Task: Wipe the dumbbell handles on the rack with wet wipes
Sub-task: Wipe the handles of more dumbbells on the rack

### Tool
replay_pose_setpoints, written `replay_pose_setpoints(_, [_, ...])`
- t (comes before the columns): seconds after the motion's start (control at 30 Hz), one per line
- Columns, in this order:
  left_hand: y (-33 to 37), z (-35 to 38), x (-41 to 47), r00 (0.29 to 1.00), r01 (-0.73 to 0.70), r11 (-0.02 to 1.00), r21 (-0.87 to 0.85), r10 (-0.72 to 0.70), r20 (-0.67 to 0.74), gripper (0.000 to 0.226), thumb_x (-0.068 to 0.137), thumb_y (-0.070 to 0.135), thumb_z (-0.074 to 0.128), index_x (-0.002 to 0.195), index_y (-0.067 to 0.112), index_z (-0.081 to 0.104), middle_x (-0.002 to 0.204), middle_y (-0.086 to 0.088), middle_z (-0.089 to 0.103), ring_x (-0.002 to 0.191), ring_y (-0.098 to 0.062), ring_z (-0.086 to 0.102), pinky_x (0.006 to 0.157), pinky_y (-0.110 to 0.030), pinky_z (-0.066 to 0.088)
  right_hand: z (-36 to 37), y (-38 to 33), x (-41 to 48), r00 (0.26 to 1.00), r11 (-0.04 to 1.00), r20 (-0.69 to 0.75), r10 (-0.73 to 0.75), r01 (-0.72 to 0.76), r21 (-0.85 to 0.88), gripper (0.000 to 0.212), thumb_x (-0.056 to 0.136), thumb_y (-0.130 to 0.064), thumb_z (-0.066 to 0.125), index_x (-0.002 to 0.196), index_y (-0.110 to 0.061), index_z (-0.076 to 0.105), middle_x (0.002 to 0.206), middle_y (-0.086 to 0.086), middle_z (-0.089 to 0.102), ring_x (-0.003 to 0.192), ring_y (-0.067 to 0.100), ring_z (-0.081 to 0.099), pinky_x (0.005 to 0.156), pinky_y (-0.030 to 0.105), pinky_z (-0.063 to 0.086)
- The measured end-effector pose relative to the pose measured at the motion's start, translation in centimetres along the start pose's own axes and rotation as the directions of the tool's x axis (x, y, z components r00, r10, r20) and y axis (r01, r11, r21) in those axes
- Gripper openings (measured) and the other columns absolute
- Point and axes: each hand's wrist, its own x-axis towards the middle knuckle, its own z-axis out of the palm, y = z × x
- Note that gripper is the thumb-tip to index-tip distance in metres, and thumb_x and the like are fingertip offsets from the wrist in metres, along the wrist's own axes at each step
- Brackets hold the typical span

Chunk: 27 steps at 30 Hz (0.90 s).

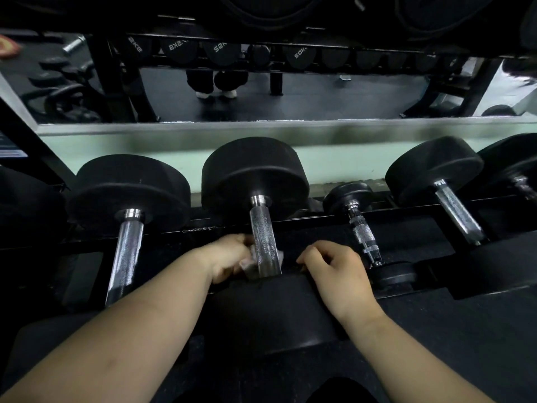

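Note:
Black dumbbells with chrome knurled handles lie side by side on a black rack (319, 225). My left hand (229, 257) grips a crumpled wet wipe (250, 261) wrapped under the lower end of the middle dumbbell handle (263, 234). A corner of the wipe shows to the right of the handle. My right hand (334, 269) rests curled on the near black head of that same dumbbell (276, 312), holding nothing I can see.
A longer handle (126, 251) lies to the left, a small dumbbell (363, 234) and a large one (459, 213) to the right. A mirror (261, 91) behind the rack reflects dumbbells, the floor and a person's legs.

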Motion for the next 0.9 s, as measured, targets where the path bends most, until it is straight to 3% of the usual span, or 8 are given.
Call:
replay_pose_setpoints(0.1, [0.7,-0.4,0.5,0.998,-0.022,0.960,-0.278,0.005,-0.063,0.056,0.083,-0.024,0.034,0.132,0.004,0.038,0.104,-0.013,0.056,0.067,-0.017,0.059,0.040,-0.023,0.051,0.1,0.2,0.1,1.000,1.000,-0.008,-0.017,0.017,0.006,0.026,0.083,-0.017,0.048,0.073,0.003,0.061,0.076,0.022,0.064,0.060,0.018,0.047,0.054,0.033,0.040])
replay_pose_setpoints(0.27, [-0.7,-1.2,-1.1,0.993,0.055,0.973,0.223,-0.030,-0.115,0.053,0.084,-0.007,0.049,0.133,0.011,0.043,0.110,-0.015,0.060,0.095,-0.025,0.057,0.063,-0.021,0.044,-0.1,0.2,0.2,1.000,1.000,0.011,-0.003,0.003,0.005,0.025,0.085,-0.016,0.048,0.070,-0.001,0.061,0.067,0.020,0.063,0.060,0.027,0.051,0.054,0.035,0.041])
replay_pose_setpoints(0.43, [2.4,-3.3,-6.7,0.953,0.023,0.987,-0.157,-0.069,-0.296,0.057,0.084,-0.017,0.040,0.135,0.009,0.038,0.086,-0.006,0.052,0.071,-0.015,0.050,0.043,-0.015,0.049,-0.5,-0.5,0.2,0.998,0.996,0.060,0.023,-0.018,-0.092,0.026,0.090,-0.014,0.042,0.081,-0.001,0.063,0.076,0.017,0.065,0.073,0.025,0.057,0.070,0.036,0.044])
replay_pose_setpoints(0.57, [7.7,-1.5,-13.7,0.945,-0.025,0.979,-0.204,-0.044,-0.325,0.052,0.088,-0.014,0.036,0.133,0.011,0.042,0.084,-0.007,0.052,0.065,-0.013,0.046,0.041,-0.007,0.040,-2.1,-3.4,-0.8,0.977,0.942,0.165,0.131,-0.071,-0.329,0.036,0.094,-0.024,0.041,0.126,-0.010,0.046,0.129,0.007,0.051,0.122,0.022,0.042,0.103,0.029,0.031])
replay_pose_setpoints(0.67, [11.4,0.3,-18.9,0.967,-0.049,0.954,-0.295,-0.029,-0.254,0.053,0.088,-0.014,0.033,0.127,0.019,0.048,0.111,-0.005,0.058,0.082,-0.006,0.053,0.060,-0.006,0.042,-5.6,-8.9,-3.5,0.923,0.952,0.253,0.289,-0.305,0.024,0.045,0.091,-0.028,0.050,0.133,-0.016,0.037,0.133,0.002,0.045,0.125,0.017,0.039,0.103,0.026,0.032])
replay_pose_setpoints(0.73, [13.4,1.3,-22.2,0.982,-0.027,0.925,-0.380,-0.045,-0.181,0.054,0.086,-0.017,0.031,0.117,0.022,0.052,0.106,-0.004,0.061,0.077,-0.004,0.061,0.066,-0.010,0.046,-8.9,-13.5,-5.9,0.838,0.770,0.425,0.342,-0.509,0.385,0.030,0.090,-0.026,0.051,0.119,-0.022,0.046,0.121,-0.002,0.051,0.114,0.014,0.048,0.090,0.025,0.040])
replay_pose_setpoints(0.8, [15.0,2.6,-25.4,0.992,-0.002,0.918,-0.396,-0.049,-0.120,0.053,0.084,-0.019,0.031,0.110,0.022,0.053,0.094,-0.008,0.063,0.071,-0.010,0.066,0.060,-0.015,0.052,-11.6,-16.5,-8.1,0.797,0.682,0.529,0.291,-0.561,0.470,0.020,0.087,-0.032,0.056,0.106,-0.025,0.053,0.114,-0.002,0.059,0.105,0.013,0.056,0.080,0.024,0.046])
replay_pose_setpoints(0.9, [16.2,4.5,-29.3,0.995,0.003,0.936,-0.352,-0.038,-0.093,0.048,0.085,-0.017,0.034,0.110,0.020,0.053,0.096,-0.011,0.062,0.085,-0.021,0.061,0.071,-0.028,0.049,-14.9,-19.6,-10.9,0.822,0.722,0.496,0.279,-0.520,0.456,0.010,0.080,-0.020,0.063,0.090,-0.018,0.061,0.092,-0.001,0.065,0.078,0.006,0.060,0.065,0.015,0.046])
